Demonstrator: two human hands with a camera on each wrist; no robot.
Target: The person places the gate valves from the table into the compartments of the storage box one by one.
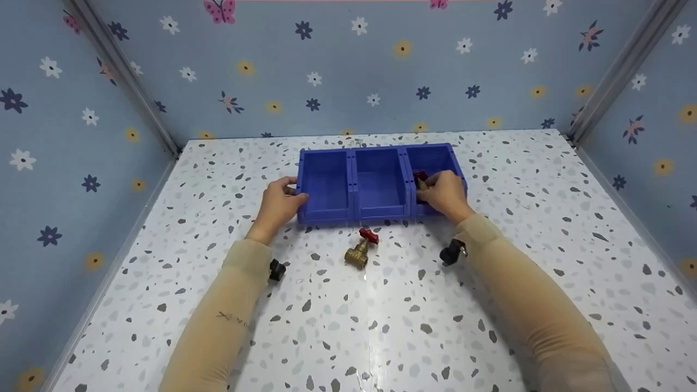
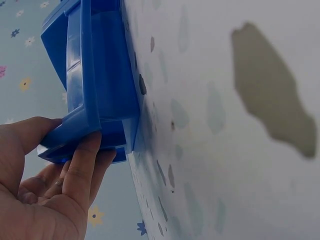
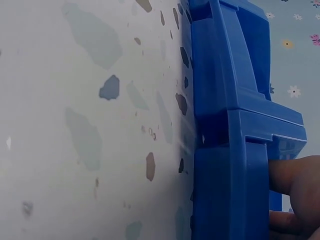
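A blue bin [image 1: 379,214] with three compartments side by side stands on the speckled table. My left hand [image 1: 280,204] grips the bin's left side wall, thumb on one face and fingers on the other, as the left wrist view also shows. Reaching into the right compartment, my right hand [image 1: 447,193] pinches a brass valve [image 1: 423,186] with a red handle, partly hidden by the fingers. In the right wrist view the bin's front wall [image 3: 215,185] covers the valve. A second brass gate valve [image 1: 358,255] with a red handwheel lies on the table before the bin.
The left and middle compartments show bare blue floors. Flower-patterned panels [image 1: 348,71] enclose the table [image 1: 337,326] at the back and both sides. Small black devices sit at both wrists.
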